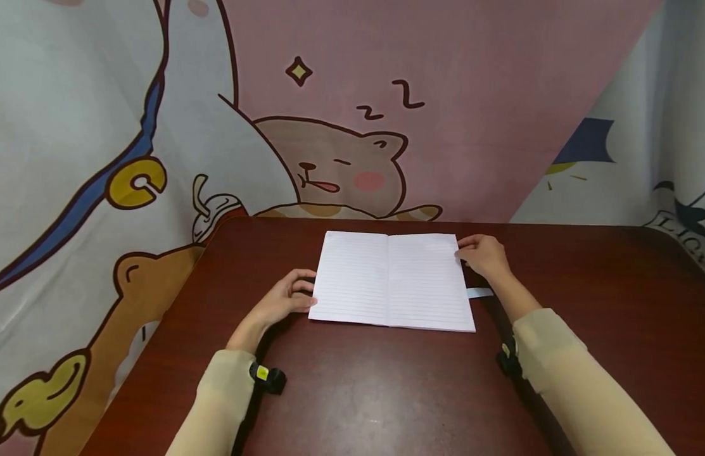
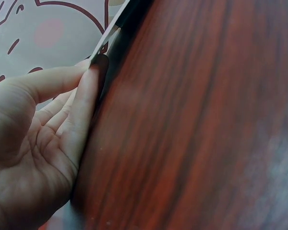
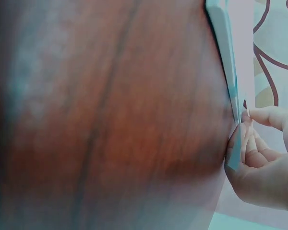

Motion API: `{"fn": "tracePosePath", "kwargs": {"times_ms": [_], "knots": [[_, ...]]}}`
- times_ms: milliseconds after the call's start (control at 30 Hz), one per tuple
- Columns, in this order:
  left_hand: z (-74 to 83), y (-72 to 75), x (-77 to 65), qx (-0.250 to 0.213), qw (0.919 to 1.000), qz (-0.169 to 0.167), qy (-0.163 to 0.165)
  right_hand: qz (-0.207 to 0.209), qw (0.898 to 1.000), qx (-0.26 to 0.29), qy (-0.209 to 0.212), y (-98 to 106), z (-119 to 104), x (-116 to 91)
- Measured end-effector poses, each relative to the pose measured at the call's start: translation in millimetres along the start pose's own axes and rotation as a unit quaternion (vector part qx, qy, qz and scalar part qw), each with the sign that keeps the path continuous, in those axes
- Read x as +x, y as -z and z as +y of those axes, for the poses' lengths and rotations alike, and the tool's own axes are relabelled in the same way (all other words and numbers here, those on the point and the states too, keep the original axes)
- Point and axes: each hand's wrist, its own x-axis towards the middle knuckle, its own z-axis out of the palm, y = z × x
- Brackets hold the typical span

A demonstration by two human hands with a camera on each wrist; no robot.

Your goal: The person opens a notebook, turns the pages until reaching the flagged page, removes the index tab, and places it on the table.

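An open notebook [image 1: 352,278] with blank ruled pages lies flat-spread over the brown table, its centre fold running away from me. My left hand [image 1: 279,299] pinches its left edge. In the left wrist view, the thumb is on the page side and a finger lies under the notebook's edge [image 2: 105,37]. On the far side, my right hand [image 1: 487,257] pinches the right edge near the upper corner. The right wrist view shows the thumb and fingertips at that edge. A pale strip [image 1: 480,292] sticks out from the notebook's right side, below the right hand.
The dark brown wooden table [image 1: 375,392] reaches back to a cartoon-printed cloth [image 1: 472,114] behind it. More of this cloth hangs along the left side. Small black cameras [image 1: 270,379] are strapped at both wrists, over beige sleeves [image 1: 580,367].
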Motion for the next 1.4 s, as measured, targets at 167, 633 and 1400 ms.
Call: {"fn": "tracePosePath", "kwargs": {"times_ms": [167, 633, 1400], "knots": [[0.8, -0.6, -0.1, 0.000, 1.0000, 0.001, -0.001, 0.016, 1.000, -0.007, 0.010, 0.4, -4.3, -3.5], [2.2, -1.6, -1.1, 0.003, 1.0000, 0.000, 0.005, 0.024, 0.998, -0.042, 0.046, -6.3, -9.0, -2.8], [3.4, -2.2, -1.1, -0.001, 1.0000, 0.000, 0.004, 0.019, 0.993, -0.035, 0.110, -9.8, -13.2, -6.9]]}}
